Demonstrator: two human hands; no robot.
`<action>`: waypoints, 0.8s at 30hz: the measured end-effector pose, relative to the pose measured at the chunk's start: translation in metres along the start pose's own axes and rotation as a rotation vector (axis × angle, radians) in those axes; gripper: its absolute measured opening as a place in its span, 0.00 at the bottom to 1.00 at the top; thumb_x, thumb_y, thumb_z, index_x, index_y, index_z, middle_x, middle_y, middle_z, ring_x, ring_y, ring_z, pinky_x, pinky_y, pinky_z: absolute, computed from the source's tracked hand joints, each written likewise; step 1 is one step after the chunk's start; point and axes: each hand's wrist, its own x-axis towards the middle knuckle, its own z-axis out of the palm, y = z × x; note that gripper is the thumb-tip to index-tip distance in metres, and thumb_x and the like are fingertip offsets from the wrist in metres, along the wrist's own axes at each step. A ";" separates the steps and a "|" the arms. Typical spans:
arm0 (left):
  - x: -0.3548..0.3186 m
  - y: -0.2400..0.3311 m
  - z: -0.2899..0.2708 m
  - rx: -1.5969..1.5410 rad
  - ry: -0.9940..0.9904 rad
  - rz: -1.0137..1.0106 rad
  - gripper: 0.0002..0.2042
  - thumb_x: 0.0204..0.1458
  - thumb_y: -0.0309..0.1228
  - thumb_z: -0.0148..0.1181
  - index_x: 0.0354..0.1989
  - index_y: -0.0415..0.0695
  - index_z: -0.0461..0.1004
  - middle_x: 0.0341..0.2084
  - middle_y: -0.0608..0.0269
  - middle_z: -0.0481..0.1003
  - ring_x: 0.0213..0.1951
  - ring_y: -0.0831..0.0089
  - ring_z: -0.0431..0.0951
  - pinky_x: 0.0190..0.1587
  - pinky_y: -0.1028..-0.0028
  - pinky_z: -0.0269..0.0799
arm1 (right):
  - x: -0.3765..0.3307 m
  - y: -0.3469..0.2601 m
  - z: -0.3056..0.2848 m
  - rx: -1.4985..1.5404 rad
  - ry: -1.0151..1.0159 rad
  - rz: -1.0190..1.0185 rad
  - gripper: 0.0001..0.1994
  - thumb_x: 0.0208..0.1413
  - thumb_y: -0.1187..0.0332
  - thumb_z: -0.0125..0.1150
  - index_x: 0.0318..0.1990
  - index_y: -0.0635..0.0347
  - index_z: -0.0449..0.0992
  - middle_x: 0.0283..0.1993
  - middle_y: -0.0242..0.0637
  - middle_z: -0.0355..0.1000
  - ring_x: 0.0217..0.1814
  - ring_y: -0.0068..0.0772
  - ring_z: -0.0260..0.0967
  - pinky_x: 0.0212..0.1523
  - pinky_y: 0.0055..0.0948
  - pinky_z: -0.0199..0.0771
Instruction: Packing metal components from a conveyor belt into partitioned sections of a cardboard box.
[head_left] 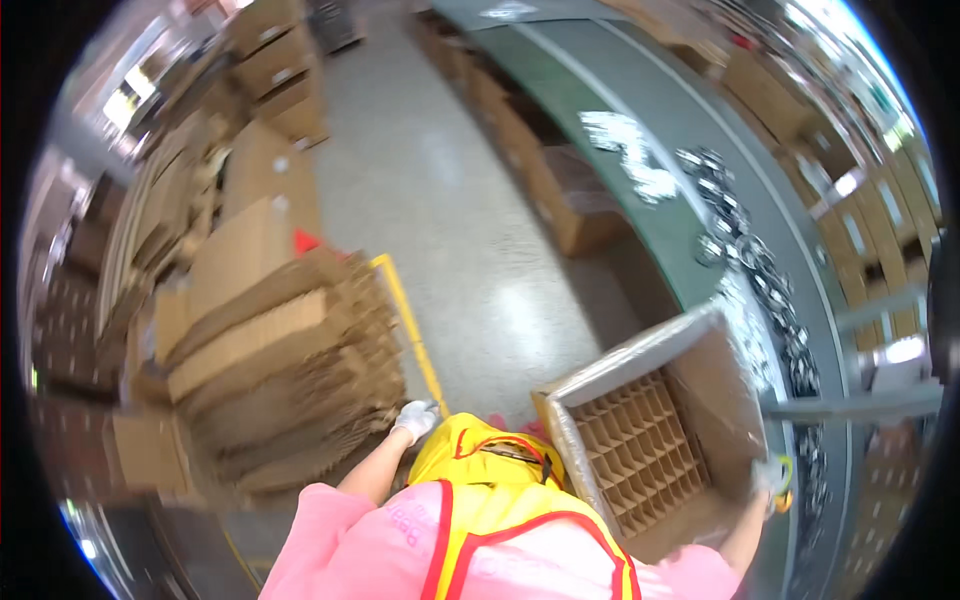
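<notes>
My left hand [417, 419], in a white glove, hangs beside a stack of cardboard dividers [300, 400] on my left; its fingers look loosely apart, with nothing visible in them. At the right wall of a large open carton [735, 385], my right hand [767, 474], also gloved, is closed around a small yellow and orange looped item [784, 484]. Its exact kind is too small to tell. The carton has clear plastic film over its rim. Inside lies a brown cardboard grid divider [640, 450] with many square cells.
A green and grey conveyor [690, 200] runs along the right, carrying shiny silver and dark parts [745, 240]. More cartons [580, 195] stand beneath its near edge. Flat cardboard [245, 240] and boxes [275, 65] line the left. A yellow line [410, 325] marks the grey floor.
</notes>
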 end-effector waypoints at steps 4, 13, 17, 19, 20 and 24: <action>0.083 0.083 -0.024 0.140 -0.338 0.149 0.17 0.53 0.41 0.50 0.49 0.53 0.75 0.50 0.52 0.73 0.53 0.53 0.71 0.56 0.65 0.66 | 0.002 -0.029 -0.137 0.278 -0.235 0.249 0.26 0.38 0.58 0.66 0.49 0.55 0.73 0.47 0.49 0.72 0.50 0.52 0.69 0.53 0.41 0.67; 0.255 0.196 -0.082 0.563 -0.643 0.662 0.18 0.53 0.45 0.48 0.46 0.51 0.75 0.44 0.48 0.75 0.49 0.51 0.73 0.52 0.60 0.68 | -0.030 -0.134 -0.257 -0.012 -0.057 0.647 0.35 0.48 0.63 0.58 0.65 0.60 0.54 0.64 0.45 0.58 0.66 0.47 0.55 0.65 0.47 0.50; 0.347 0.231 -0.132 0.728 -0.579 0.732 0.19 0.53 0.46 0.46 0.42 0.49 0.77 0.44 0.46 0.74 0.48 0.49 0.73 0.51 0.58 0.69 | -0.092 -0.200 -0.286 0.181 0.147 0.607 0.31 0.49 0.65 0.57 0.62 0.63 0.59 0.63 0.50 0.60 0.65 0.52 0.55 0.66 0.44 0.53; 0.376 0.259 -0.142 0.798 -0.498 0.602 0.19 0.53 0.45 0.46 0.43 0.48 0.77 0.45 0.47 0.74 0.49 0.50 0.73 0.52 0.58 0.68 | -0.115 -0.236 -0.296 0.417 -0.068 0.722 0.30 0.50 0.65 0.57 0.63 0.59 0.60 0.62 0.51 0.61 0.63 0.52 0.58 0.64 0.47 0.55; 0.381 0.285 -0.145 0.798 -0.533 0.710 0.19 0.53 0.45 0.46 0.44 0.48 0.77 0.45 0.48 0.74 0.49 0.50 0.73 0.52 0.58 0.68 | -0.133 -0.254 -0.301 0.547 0.005 0.749 0.24 0.51 0.66 0.56 0.57 0.61 0.66 0.57 0.51 0.66 0.59 0.52 0.62 0.62 0.45 0.58; 0.393 0.363 -0.123 0.606 -0.588 1.021 0.18 0.53 0.44 0.47 0.43 0.47 0.77 0.45 0.49 0.74 0.49 0.50 0.73 0.53 0.58 0.68 | -0.122 -0.323 -0.382 1.180 -0.003 0.992 0.09 0.55 0.69 0.54 0.38 0.66 0.74 0.33 0.45 0.74 0.36 0.39 0.72 0.39 0.34 0.69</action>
